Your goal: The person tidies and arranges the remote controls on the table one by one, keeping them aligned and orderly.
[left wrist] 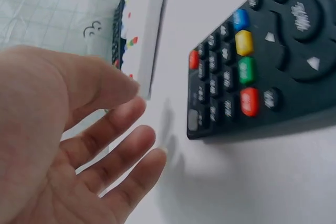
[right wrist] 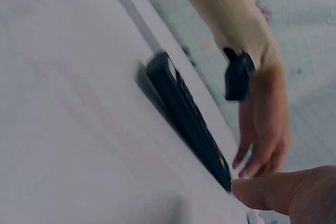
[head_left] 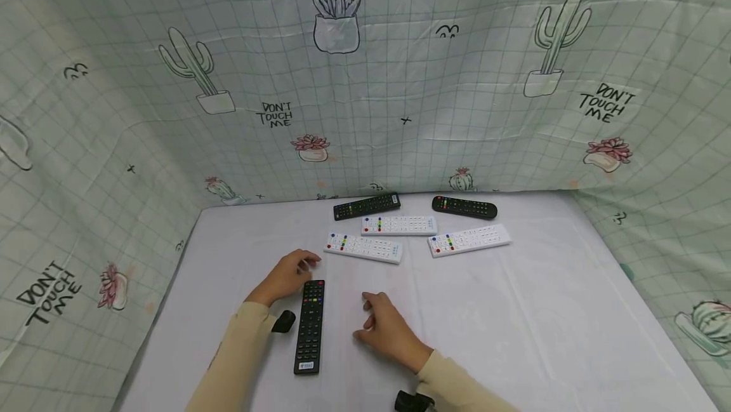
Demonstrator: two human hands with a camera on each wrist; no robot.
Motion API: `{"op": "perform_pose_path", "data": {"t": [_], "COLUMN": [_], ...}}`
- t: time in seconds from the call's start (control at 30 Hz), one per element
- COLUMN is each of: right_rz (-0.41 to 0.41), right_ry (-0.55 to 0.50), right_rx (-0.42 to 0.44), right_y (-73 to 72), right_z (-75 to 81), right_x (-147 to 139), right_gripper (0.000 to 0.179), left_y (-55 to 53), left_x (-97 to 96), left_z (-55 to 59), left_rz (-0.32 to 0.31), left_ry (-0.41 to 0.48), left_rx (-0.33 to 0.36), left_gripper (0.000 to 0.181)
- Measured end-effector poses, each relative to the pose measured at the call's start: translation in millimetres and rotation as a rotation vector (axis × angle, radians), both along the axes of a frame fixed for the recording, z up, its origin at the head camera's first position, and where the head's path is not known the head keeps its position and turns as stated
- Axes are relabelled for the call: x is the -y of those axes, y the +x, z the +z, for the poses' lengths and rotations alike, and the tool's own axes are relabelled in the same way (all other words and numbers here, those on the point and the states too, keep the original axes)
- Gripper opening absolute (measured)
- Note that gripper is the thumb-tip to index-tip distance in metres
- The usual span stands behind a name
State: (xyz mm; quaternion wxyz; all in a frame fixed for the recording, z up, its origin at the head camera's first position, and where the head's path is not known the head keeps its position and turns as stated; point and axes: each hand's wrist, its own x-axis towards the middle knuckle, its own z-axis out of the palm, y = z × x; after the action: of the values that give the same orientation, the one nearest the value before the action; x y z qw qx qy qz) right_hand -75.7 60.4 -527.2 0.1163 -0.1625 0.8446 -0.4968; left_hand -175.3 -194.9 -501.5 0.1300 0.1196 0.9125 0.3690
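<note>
A long black remote control (head_left: 310, 327) with coloured buttons lies face up on the white table, its red button at the far end. My left hand (head_left: 289, 275) hovers beside that far end, fingers loosely bent and holding nothing. In the left wrist view the thumb and fingers of this hand (left wrist: 100, 124) stand apart from the remote (left wrist: 262, 61). To the right of the remote is my right hand (head_left: 388, 331), its fingers bent loosely around empty air. The right wrist view shows its thumb (right wrist: 283, 190), with the black remote (right wrist: 189, 121) beyond it.
Farther back lie three white remotes: one at left (head_left: 363, 248), one in the middle (head_left: 398, 226) and one at right (head_left: 469, 240). Behind them are a black remote (head_left: 367, 206) and a rounded black remote (head_left: 464, 207). A cactus-print curtain (head_left: 388, 82) borders the table (head_left: 548, 310).
</note>
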Motion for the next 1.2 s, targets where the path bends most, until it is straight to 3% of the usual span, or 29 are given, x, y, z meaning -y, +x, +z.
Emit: {"op": "perform_pose_path", "data": {"t": [0.43,0.7,1.2], "right_rz": [-0.274,-0.322,-0.340], "right_ry": [0.056,0.138,0.189], "right_rx": [0.000,0.000,-0.025], "right_y": [-44.0,-61.8,-80.8], "right_z": [6.6,6.4,-2.4], "right_x": [-51.3,-66.4,-75.7], "right_gripper": [0.072,0.075,0.079], "left_y": [-25.5,-38.0,-50.3], "left_x": [-11.2,-20.0,-25.7], "left_z": [-2.2,-0.4,-0.2], "left_rz": [0.093,0.114,0.111], "left_ry": [0.016,0.006,-0.046], "left_rx": [0.021,0.043,0.052], "left_gripper": [0.042,0.047,0.052]}}
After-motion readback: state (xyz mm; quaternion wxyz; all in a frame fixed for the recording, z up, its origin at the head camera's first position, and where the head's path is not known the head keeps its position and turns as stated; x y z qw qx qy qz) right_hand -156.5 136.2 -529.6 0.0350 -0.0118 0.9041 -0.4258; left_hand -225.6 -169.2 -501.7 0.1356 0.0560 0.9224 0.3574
